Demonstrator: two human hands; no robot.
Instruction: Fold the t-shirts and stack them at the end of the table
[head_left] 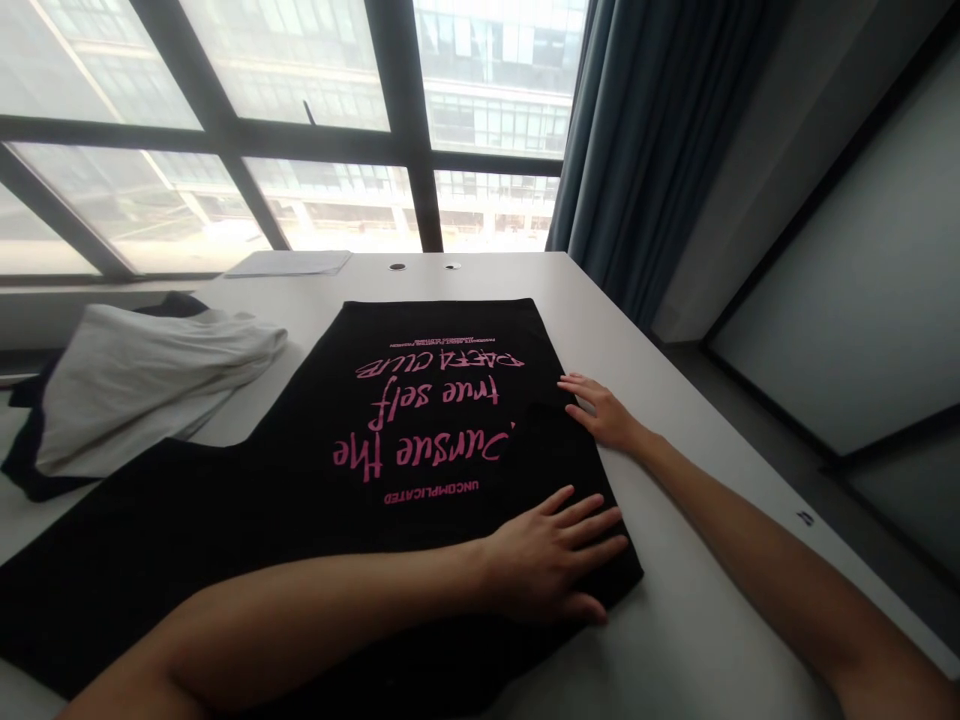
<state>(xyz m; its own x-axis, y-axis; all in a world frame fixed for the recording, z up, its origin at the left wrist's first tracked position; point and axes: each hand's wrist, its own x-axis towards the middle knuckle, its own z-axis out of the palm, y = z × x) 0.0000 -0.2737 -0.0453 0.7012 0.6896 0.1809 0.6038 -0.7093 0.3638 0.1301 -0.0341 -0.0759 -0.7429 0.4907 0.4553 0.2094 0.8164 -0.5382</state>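
Observation:
A black T-shirt (300, 510) with pink lettering lies spread over the table, its print upside down from where I look. My left hand (559, 555) rests flat on the shirt close to its near right corner, fingers spread and pointing right. Farther off, my right hand (600, 410) lies at the shirt's right edge, fingers stretched out and fingertips touching the cloth. Neither hand grips anything. My left forearm crosses over the shirt and hides part of it.
The white table (675, 600) runs toward a large window (300, 80). A heap of grey and dark cloth (150, 380) sits at the left. Papers (289, 263) lie at the far edge, near two round table holes. A blue curtain (645, 150) hangs at the right.

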